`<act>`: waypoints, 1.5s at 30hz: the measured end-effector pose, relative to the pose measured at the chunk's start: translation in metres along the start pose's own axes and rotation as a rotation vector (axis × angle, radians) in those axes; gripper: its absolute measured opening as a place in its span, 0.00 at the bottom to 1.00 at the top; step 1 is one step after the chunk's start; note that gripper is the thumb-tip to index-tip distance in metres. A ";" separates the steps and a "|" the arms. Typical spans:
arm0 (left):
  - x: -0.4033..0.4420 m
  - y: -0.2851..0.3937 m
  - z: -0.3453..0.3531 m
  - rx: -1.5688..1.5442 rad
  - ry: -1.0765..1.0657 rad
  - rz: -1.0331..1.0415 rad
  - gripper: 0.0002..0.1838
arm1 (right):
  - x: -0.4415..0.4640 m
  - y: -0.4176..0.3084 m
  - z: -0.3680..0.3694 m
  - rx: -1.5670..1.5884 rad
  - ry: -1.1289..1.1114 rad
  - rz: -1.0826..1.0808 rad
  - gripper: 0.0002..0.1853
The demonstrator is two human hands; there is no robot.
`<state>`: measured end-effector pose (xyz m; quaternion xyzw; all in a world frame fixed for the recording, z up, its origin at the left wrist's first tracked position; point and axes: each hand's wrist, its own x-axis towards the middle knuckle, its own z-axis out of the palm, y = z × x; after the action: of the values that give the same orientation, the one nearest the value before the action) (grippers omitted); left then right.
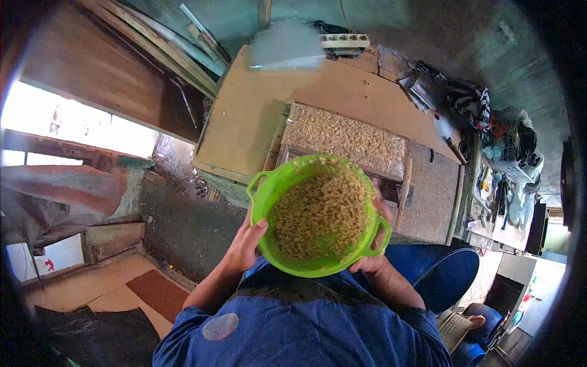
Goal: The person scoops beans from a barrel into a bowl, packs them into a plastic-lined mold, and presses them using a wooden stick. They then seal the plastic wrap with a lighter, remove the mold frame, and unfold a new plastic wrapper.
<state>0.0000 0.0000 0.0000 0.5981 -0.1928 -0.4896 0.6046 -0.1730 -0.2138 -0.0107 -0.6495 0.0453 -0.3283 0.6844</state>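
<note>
A bright green basin (pixel 266 194) with two loop handles is held in front of my body, over the near edge of the table. Inside it lies a heap of small tan, crumbly pieces (pixel 321 214), with some green bottom showing. My left hand (pixel 247 241) grips the basin's left side below the handle, thumb on the rim. On the right, my right hand (pixel 374 241) is closed round the other handle and side. Just beyond the basin, a tray (pixel 345 137) holds a spread layer of similar tan pieces.
The wooden table (pixel 244 116) reaches back to a power strip (pixel 345 41). Wooden sticks lie beside the tray. A blue barrel (pixel 449 275) stands at the right, below a cluttered side table (pixel 501 229). Boards lean at the upper left.
</note>
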 end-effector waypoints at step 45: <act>0.036 -0.014 0.011 0.049 0.123 -0.042 0.34 | -0.030 0.017 -0.001 0.040 0.357 0.359 0.48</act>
<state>0.0021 -0.0329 -0.0227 0.6457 -0.1547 -0.4597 0.5898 -0.1905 -0.1999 -0.0374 -0.5491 0.2735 -0.3118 0.7256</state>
